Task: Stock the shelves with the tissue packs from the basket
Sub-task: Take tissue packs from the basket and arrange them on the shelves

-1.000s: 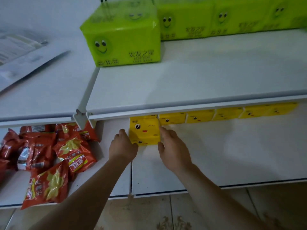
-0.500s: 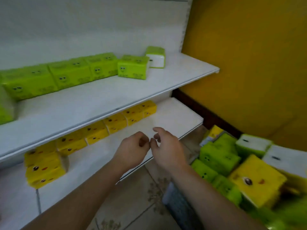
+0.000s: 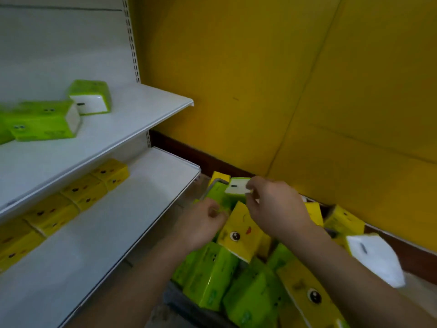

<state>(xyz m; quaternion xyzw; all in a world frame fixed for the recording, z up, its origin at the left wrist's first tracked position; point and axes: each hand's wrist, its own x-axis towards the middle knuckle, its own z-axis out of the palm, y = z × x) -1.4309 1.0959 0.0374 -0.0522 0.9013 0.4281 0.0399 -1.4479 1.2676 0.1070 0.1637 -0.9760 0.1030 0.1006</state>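
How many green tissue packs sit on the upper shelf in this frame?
3 visible: one turned end-on at the back, one in front of it, and one cut off at the left edge. More may lie out of frame.

Upper white shelf [image 3: 132,119]: green tissue packs [image 3: 45,124]. Lower shelf [image 3: 118,221]: row of yellow tissue packs [image 3: 82,191].

Both forearms are bare, with no sleeves, and the left hand [image 3: 201,224] and right hand [image 3: 275,205] are ungloved.

Upper shelf [image 3: 146,114]: three green packs [image 3: 45,124] visible. Lower shelf [image 3: 132,209]: five yellow packs [image 3: 85,190] in one row. Two hands above the basket pile [image 3: 212,280].
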